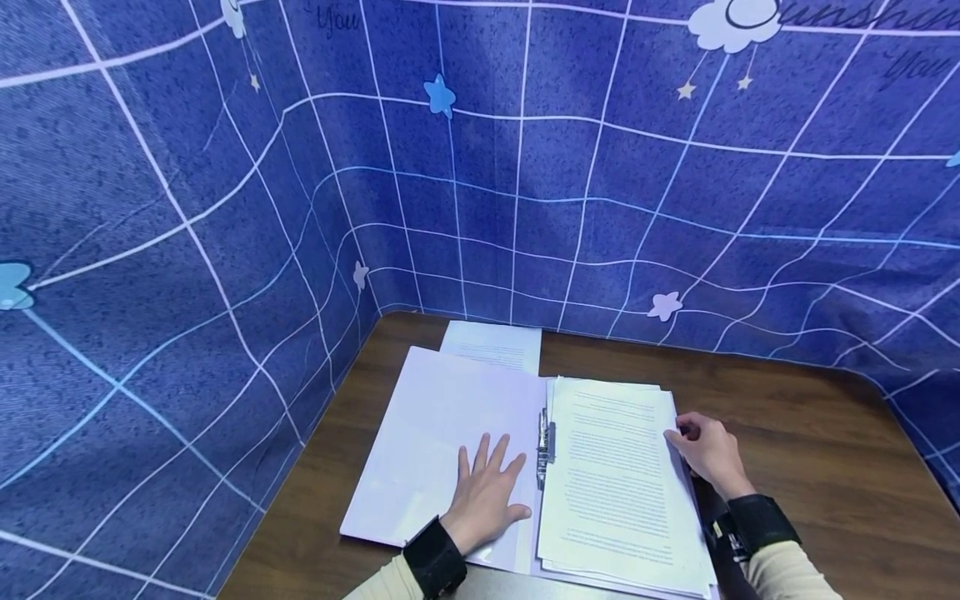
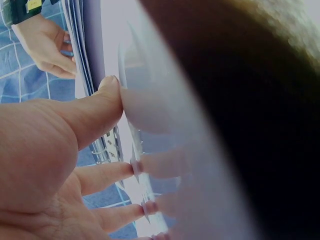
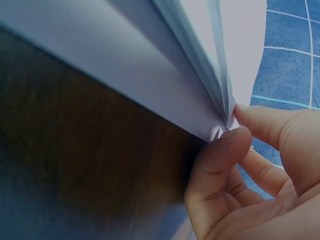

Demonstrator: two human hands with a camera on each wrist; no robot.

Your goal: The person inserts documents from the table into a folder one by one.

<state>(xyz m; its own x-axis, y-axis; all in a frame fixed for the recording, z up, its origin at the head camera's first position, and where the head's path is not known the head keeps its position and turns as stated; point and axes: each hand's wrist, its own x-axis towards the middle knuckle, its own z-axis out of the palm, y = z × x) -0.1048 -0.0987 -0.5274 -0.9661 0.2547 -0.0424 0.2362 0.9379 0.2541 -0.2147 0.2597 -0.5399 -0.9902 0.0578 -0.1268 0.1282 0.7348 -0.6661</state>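
Note:
An open folder with a pale lilac cover lies on the table, a metal clip along its spine. Printed sheets are stacked on its right side. My left hand rests on the inside of the cover, fingers straight and spread; the left wrist view shows its fingertips mirrored in the glossy surface. At the right edge of the stack, my right hand pinches paper edges between thumb and curled index finger. In the right wrist view several sheets bunch together at those fingertips.
Behind the folder, a loose printed sheet sticks out partly from under the cover. The brown wooden table extends to the right. A blue curtain with a grid pattern hangs along the back and left edges.

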